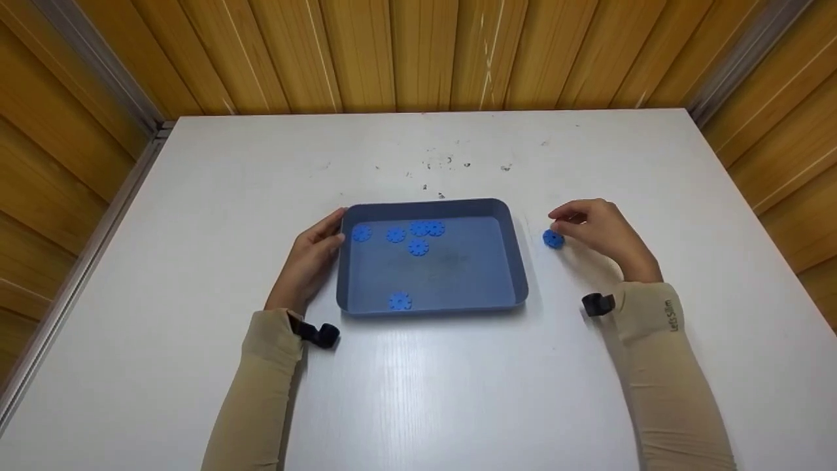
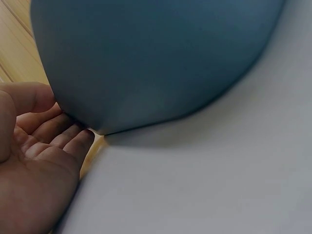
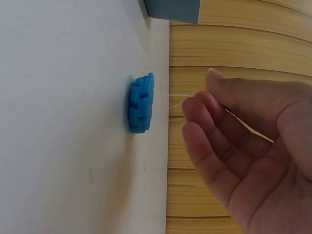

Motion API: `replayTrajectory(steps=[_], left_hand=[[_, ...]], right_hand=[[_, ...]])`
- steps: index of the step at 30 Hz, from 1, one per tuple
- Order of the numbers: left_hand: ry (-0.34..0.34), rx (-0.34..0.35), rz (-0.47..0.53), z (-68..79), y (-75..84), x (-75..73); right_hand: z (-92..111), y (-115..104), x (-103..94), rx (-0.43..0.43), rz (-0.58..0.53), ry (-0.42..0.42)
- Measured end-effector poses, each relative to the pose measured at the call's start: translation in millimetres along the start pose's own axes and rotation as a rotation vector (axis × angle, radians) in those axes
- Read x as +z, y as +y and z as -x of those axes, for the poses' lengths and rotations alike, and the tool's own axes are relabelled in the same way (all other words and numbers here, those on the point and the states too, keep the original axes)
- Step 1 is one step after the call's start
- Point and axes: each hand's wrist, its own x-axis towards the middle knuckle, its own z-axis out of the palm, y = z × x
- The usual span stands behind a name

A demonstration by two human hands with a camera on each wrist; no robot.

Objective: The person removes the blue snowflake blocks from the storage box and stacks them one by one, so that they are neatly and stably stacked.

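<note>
Blue-grey and smooth, a shallow rectangular tray (image 1: 467, 278) with rounded corners and low, flaring walls sits before us. We see six flat blue discs (image 1: 418, 247) inside it, their rims notched like gear teeth: five near the far wall, two of them overlapping, and one by the near wall. Right of the tray, a short stack of blue notched discs (image 1: 554, 239) stands in layers.

Beneath everything, we see a white surface (image 1: 418, 399) with a faint grain and small dark scuffs (image 1: 441, 195) toward its far edge. Yellow-brown wood-look panels (image 1: 422, 55) wall three sides, with grey metal strips (image 1: 95, 62) at the corners.

Two bare hands reach in from beige sleeves (image 1: 258, 392), well apart. The left hand (image 1: 307, 261) rests thumb and fingertips against the tray's left wall. The right hand (image 1: 608, 232) hovers just above the stack without touching it, fingers loosely bent, thumb beside the index fingertip; we see nothing held there.
</note>
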Motion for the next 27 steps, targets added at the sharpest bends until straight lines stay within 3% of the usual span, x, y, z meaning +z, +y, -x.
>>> replayTrajectory(steps=[16, 27], left_hand=[[-0.002, -0.011, -0.017, 1.5, 1.7, 0.6], [-0.009, -0.009, 0.004, 1.2, 0.8, 0.3]], right_hand=[[-17, -50, -2.4, -0.059, 0.003, -0.08], [-34, -76, 13.4, -0.083, 0.011, -0.155]])
